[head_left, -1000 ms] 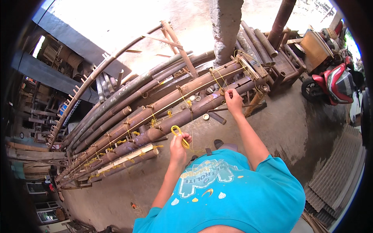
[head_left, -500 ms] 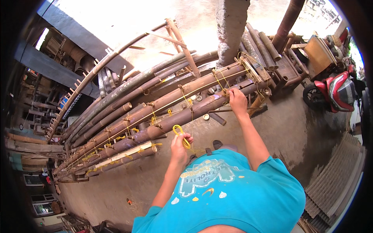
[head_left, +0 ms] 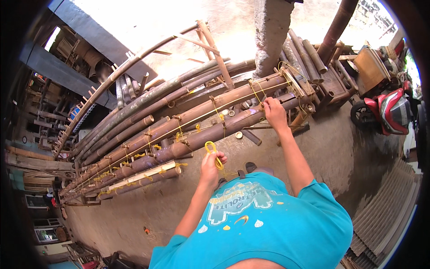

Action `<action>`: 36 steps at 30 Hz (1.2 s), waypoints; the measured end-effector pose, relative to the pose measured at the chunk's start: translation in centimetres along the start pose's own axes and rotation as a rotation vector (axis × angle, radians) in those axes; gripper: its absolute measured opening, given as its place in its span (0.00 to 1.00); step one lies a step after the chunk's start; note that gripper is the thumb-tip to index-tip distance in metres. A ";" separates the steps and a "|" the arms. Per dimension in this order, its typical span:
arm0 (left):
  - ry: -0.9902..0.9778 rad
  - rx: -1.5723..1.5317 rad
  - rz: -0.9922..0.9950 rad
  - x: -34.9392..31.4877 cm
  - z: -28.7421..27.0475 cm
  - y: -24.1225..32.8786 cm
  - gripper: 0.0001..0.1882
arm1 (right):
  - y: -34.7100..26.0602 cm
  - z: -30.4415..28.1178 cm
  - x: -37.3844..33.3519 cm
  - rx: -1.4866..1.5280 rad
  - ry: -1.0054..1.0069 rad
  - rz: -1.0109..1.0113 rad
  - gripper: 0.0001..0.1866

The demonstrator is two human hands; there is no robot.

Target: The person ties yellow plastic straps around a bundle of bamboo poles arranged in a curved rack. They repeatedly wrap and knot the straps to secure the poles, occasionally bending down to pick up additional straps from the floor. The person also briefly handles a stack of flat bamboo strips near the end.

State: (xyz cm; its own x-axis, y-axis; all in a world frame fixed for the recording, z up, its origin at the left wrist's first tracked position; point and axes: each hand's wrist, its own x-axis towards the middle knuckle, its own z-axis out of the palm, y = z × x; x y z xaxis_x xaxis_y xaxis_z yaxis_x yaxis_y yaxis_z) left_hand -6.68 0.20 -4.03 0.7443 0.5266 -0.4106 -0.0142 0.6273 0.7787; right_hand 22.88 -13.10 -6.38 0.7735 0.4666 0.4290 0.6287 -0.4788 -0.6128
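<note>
Yellow cord (head_left: 214, 147), gathered in loops, is pinched in the left hand (head_left: 209, 167), which on my feed hangs just off the near side of the near bamboo pole (head_left: 201, 141). Well apart from it, beyond and to its right, the right hand (head_left: 274, 112) is at that same pole toward its right end, fingertips bunched; I cannot tell whether they grip a strand.

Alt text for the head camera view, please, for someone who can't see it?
The person's left hand holds looped yellow cord while the right hand is at a long bamboo pole. More poles lie alongside; below is a turquoise T-shirt, and at right a red motorcycle.
</note>
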 end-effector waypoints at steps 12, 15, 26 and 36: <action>0.007 0.015 0.002 -0.1 0.2 -0.1 0.12 | -1.4 -0.6 -0.3 -0.004 -0.044 -0.002 0.05; -0.006 0.023 -0.008 0.1 -0.4 -0.5 0.11 | -1.8 -0.9 -0.6 -0.094 0.037 -0.094 0.05; -0.160 0.130 0.306 1.7 0.5 -2.0 0.15 | -13.3 2.9 -10.4 0.683 -0.510 0.251 0.04; -0.140 0.909 0.377 -1.6 1.7 2.3 0.13 | -22.4 -4.7 -6.5 0.862 -1.037 0.058 0.24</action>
State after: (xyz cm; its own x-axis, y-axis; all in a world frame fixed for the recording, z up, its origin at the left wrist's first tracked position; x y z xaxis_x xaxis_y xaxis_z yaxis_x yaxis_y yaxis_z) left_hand -6.73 -0.15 -0.75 0.8691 0.4923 -0.0474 0.2075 -0.2760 0.9385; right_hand 4.12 -8.97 7.68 0.1394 0.9876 -0.0717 0.0508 -0.0794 -0.9955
